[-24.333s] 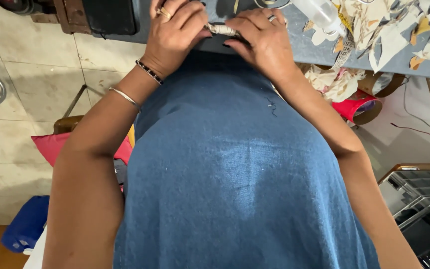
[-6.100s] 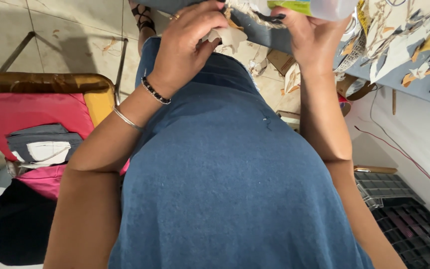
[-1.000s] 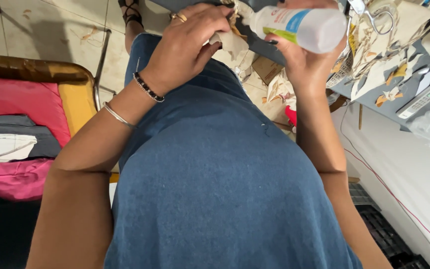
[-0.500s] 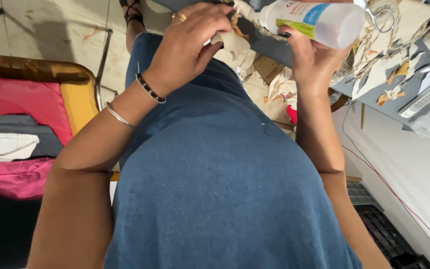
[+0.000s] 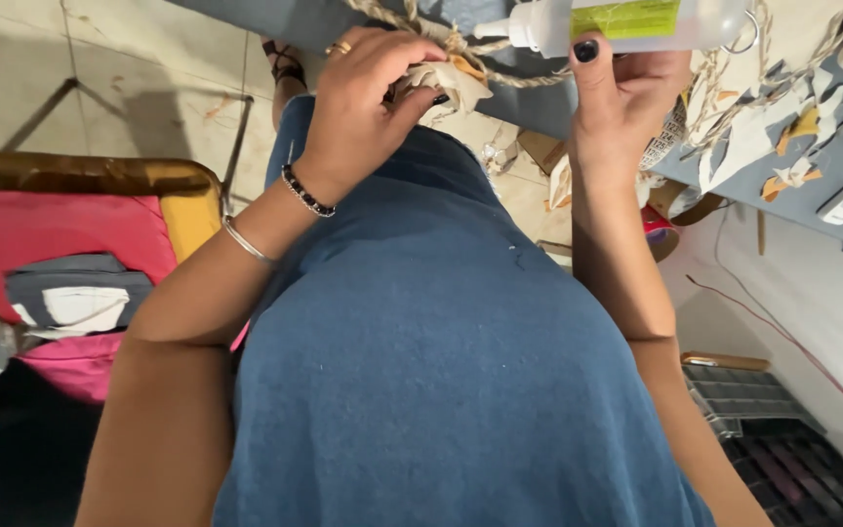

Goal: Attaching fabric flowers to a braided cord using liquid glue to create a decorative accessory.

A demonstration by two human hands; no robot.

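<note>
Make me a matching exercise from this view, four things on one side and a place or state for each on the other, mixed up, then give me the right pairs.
Things
1. glue bottle
2. crumpled paper piece
3. twisted rope
4. folded clothes

Places or states
A. piled on the chair at the left
B. lying on its side in the right hand, nozzle pointing left
C. running along the grey table edge
D. pinched in the fingers of the left hand

Pairs: 1-B, 2-D, 3-C, 4-A
</note>
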